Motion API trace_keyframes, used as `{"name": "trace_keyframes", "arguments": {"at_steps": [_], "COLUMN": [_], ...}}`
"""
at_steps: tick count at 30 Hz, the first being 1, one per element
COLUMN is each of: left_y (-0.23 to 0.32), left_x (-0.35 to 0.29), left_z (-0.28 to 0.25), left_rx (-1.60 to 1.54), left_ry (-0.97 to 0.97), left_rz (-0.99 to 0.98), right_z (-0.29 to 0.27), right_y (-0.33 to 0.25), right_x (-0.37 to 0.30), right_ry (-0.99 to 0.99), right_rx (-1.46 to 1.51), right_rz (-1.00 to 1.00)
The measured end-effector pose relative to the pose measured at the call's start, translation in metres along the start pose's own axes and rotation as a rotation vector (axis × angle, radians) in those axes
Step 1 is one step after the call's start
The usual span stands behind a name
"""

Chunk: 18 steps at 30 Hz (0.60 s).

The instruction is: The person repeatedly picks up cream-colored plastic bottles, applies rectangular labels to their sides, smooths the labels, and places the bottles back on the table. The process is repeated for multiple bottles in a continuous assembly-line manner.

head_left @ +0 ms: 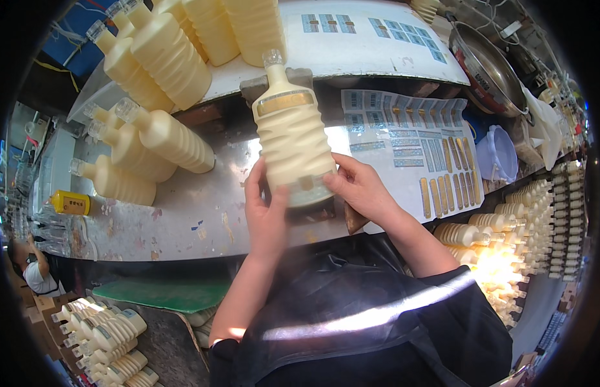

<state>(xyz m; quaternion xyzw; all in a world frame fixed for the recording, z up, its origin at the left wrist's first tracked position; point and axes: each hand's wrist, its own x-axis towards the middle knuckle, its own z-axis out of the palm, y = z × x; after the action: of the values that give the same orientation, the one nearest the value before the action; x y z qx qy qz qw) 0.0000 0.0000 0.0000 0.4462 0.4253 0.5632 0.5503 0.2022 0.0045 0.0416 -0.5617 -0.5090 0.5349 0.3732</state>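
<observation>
In the middle of the bench, a cream ribbed bottle (pixel 291 138) with a clear faceted top is held between my two hands. A gold band runs round its shoulder, and a pale bluish label with a small gold patch lies low on its front. My left hand (pixel 266 209) grips the lower left side, thumb on the front. From the lower right, my right hand (pixel 364 190) pinches the bottle, its thumb at the label's right end. Behind the bottle's shoulder sits a worn grey block (pixel 303 79). Right of my hands lies a sheet of labels (pixel 413 158) with gold strips and bluish pieces.
Several cream bottles (pixel 177 138) stand at the left and on the white raised shelf (pixel 371 55), where more label sheets lie. A yellow container (pixel 71 202) is far left. A lavender bucket (pixel 497 155) and steel pan (pixel 490 68) are right. Bottle rows (pixel 106 335) fill both lower sides.
</observation>
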Motion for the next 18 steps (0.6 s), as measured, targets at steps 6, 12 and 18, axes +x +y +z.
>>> {"name": "trace_keyframes", "arguments": {"at_steps": [6,12,18], "left_y": [-0.003,-0.005,0.002], "left_x": [0.003,0.004,-0.001], "left_z": [-0.001,-0.008,-0.004], "left_rx": [0.004,-0.193,-0.066], "left_ry": [0.008,0.002,-0.007], "left_rz": [0.008,-0.040,-0.023], "right_z": [-0.001,-0.010,-0.005], "right_y": [0.001,-0.006,0.000], "right_x": [0.002,0.000,0.000], "right_ry": [-0.005,-0.096,-0.048], "right_rx": [-0.036,0.136,-0.040], "right_rz": [-0.001,0.024,-0.005]}}
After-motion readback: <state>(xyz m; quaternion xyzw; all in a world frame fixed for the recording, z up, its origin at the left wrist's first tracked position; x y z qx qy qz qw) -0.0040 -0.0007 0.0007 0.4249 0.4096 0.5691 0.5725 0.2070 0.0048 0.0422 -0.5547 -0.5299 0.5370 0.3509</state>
